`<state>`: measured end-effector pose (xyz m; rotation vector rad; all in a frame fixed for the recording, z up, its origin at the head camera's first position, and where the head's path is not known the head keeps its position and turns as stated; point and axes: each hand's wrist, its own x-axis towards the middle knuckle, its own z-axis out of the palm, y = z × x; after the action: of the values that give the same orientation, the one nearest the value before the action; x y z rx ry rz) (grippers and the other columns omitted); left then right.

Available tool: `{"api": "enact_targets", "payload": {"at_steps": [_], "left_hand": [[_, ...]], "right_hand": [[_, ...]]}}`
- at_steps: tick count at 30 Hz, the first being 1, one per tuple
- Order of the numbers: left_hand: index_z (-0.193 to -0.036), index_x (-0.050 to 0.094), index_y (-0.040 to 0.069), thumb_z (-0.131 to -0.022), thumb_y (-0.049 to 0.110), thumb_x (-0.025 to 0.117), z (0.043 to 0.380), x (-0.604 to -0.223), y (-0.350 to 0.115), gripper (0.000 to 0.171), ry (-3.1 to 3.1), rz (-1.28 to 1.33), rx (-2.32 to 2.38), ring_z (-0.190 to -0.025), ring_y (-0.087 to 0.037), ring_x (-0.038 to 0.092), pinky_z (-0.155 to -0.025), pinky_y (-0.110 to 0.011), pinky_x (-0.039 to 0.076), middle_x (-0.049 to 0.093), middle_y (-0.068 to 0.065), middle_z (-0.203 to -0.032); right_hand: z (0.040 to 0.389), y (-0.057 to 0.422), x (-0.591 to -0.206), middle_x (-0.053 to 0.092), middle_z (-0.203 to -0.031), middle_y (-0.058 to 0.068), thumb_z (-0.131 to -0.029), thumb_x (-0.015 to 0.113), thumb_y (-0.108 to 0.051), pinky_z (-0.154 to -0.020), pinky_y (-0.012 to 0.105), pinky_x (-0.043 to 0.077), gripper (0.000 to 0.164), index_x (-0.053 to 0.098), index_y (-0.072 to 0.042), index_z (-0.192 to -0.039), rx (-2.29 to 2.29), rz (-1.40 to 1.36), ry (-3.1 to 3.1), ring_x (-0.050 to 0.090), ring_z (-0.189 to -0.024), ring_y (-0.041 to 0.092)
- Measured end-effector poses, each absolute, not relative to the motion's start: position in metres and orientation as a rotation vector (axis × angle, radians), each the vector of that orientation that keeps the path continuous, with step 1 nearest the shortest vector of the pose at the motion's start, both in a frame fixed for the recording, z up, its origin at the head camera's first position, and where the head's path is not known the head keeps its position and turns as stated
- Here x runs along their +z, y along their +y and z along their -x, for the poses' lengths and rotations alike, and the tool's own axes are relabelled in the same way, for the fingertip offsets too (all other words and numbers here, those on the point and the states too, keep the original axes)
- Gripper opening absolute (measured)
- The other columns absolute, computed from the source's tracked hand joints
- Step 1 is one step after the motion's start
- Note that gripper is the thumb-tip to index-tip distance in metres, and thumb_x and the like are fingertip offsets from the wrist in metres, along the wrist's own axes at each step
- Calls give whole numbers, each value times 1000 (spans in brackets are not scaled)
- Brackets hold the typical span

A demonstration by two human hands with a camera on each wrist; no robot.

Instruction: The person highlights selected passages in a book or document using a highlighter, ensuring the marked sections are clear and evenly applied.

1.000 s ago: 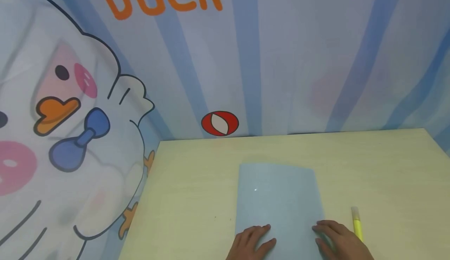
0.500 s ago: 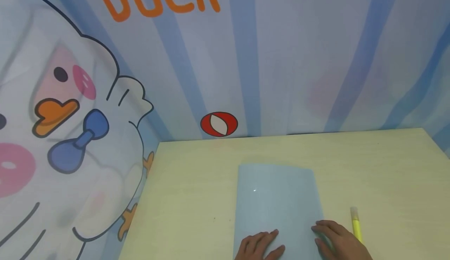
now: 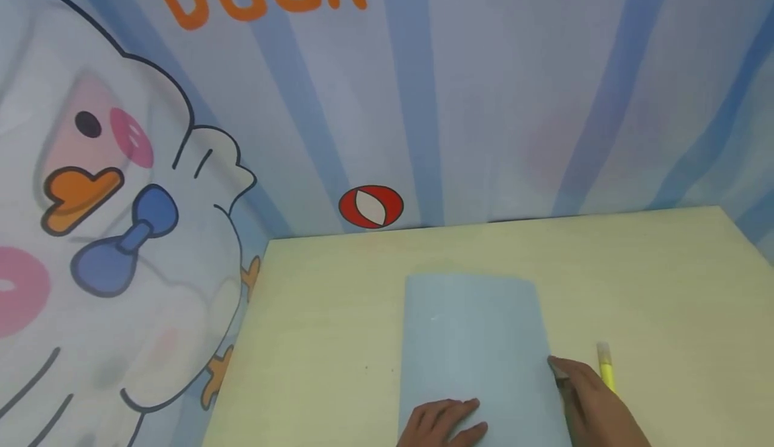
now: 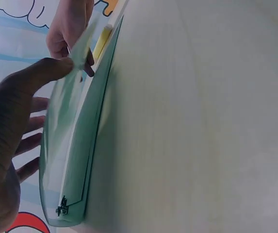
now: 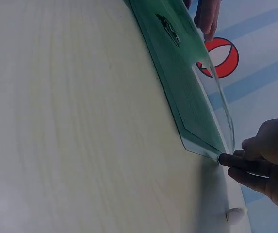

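A light blue file folder (image 3: 474, 339) lies on the table, its cover bowed up off the base along the near side. In the left wrist view a metal clip (image 4: 62, 208) shows inside, between cover and base. My left hand (image 3: 441, 425) rests on the cover with fingers spread; its thumb (image 4: 56, 68) lies against the lifted part. At the folder's right edge, my right hand (image 3: 589, 400) pinches the cover's edge with bent fingers. The right wrist view has those fingers (image 5: 255, 167) right at the folder's corner.
A yellow marker (image 3: 606, 366) with a clear cap lies just right of my right hand. The pale wooden table (image 3: 314, 326) extends to both sides and behind the folder. A printed cloth (image 3: 496, 97) with a duck hangs along the table's back and left.
My right hand has shifted from lying on the cover's right side to pinching its edge. My left hand has slid slightly right across the cover. The marker and folder stay in place.
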<state>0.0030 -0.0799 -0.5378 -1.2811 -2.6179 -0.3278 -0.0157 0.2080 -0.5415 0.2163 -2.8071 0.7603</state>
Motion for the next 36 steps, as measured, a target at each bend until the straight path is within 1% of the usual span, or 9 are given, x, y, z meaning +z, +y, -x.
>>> {"api": "enact_targets", "payload": {"at_steps": [4, 9, 13, 16, 19, 23, 27, 30, 36], "left_hand": [[-136, 51, 26, -96, 54, 40, -6, -537, -84, 49, -2551, 1280, -370, -128, -9, 27, -100, -29, 28, 35, 5, -146], [-131, 56, 24, -94, 50, 49, -7, -536, -84, 46, -2443, 1242, -479, -123, -8, 36, -99, -26, 29, 43, 4, -140], [-127, 59, 21, -94, 53, 44, -1, -540, -83, 48, -2308, 1216, -458, -117, -11, 43, -93, -27, 36, 49, 1, -134], [-123, 62, 16, -94, 56, 42, 9, -544, -82, 53, -2184, 1187, -481, -112, -16, 49, -90, -30, 41, 53, -3, -130], [-120, 63, 12, -88, 57, 53, 15, -546, -78, 56, -2098, 1164, -554, -110, -20, 52, -89, -33, 43, 56, -7, -126], [-117, 65, 10, -78, 52, 68, 15, -544, -72, 58, -2080, 1111, -625, -108, -21, 53, -90, -33, 44, 57, -8, -124], [-113, 66, 9, -76, 47, 70, 11, -541, -69, 54, -2084, 1070, -689, -106, -21, 54, -89, -32, 45, 58, -8, -121], [-112, 66, 8, -75, 46, 72, 8, -540, -69, 53, -2088, 1059, -718, -104, -21, 55, -88, -33, 46, 59, -8, -119], [-113, 66, 8, -70, 43, 77, -1, -540, -72, 56, -2127, 1021, -791, -103, -22, 55, -86, -37, 48, 59, -7, -118]], "right_hand": [[14, 212, -546, 61, -111, 8, -88, 55, 6, -70, 39, 52, 48, 44, -1, -134, 782, -268, -2714, 63, -87, 20], [9, 210, -545, 61, -113, 9, -88, 58, 0, -73, 43, 51, 51, 42, -3, -137, 811, -245, -2696, 62, -94, 24], [7, 207, -541, 57, -119, 10, -91, 57, -7, -72, 43, 51, 52, 39, -6, -140, 817, -188, -2786, 59, -98, 26], [10, 206, -539, 54, -124, 14, -92, 56, -11, -77, 46, 50, 53, 36, -4, -141, 822, -161, -2829, 55, -107, 31], [14, 206, -537, 51, -128, 18, -93, 56, -12, -81, 49, 48, 54, 34, -2, -141, 842, -119, -2861, 50, -113, 35], [15, 207, -533, 47, -132, 20, -89, 60, -9, -89, 54, 42, 57, 36, -1, -140, 920, -74, -2910, 44, -120, 38], [15, 205, -535, 50, -133, 8, -89, 59, -9, -94, 52, 39, 52, 42, -11, -139, 1099, -138, -2925, 44, -122, 29], [12, 202, -538, 52, -133, 3, -90, 58, -12, -95, 50, 40, 51, 45, -20, -138, 1081, -216, -2955, 45, -121, 24], [5, 201, -536, 51, -134, 4, -80, 69, -18, -90, 51, 44, 62, 46, -24, -138, 878, -261, -2988, 47, -121, 26]]}}
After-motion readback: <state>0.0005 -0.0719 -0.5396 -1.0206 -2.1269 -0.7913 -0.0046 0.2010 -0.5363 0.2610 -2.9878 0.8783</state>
